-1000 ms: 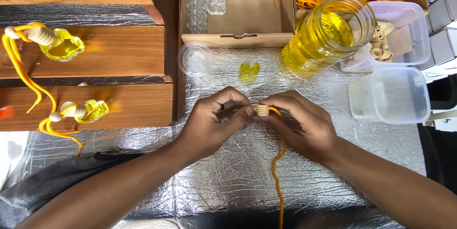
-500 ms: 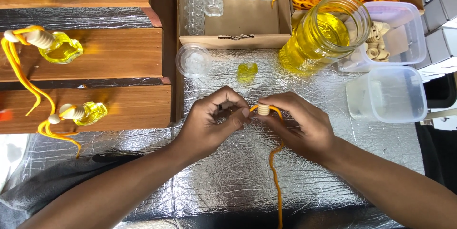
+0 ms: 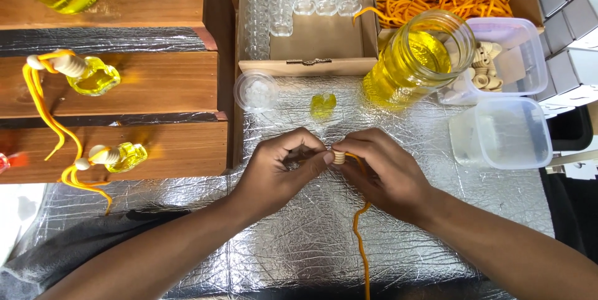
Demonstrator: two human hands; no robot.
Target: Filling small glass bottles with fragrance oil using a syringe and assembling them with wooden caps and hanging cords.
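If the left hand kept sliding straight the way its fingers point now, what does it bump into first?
The left hand points right, toward the small wooden cap pinched at its fingertips, so it would meet that first, then the right hand just behind it. The orange cord hangs below that line.
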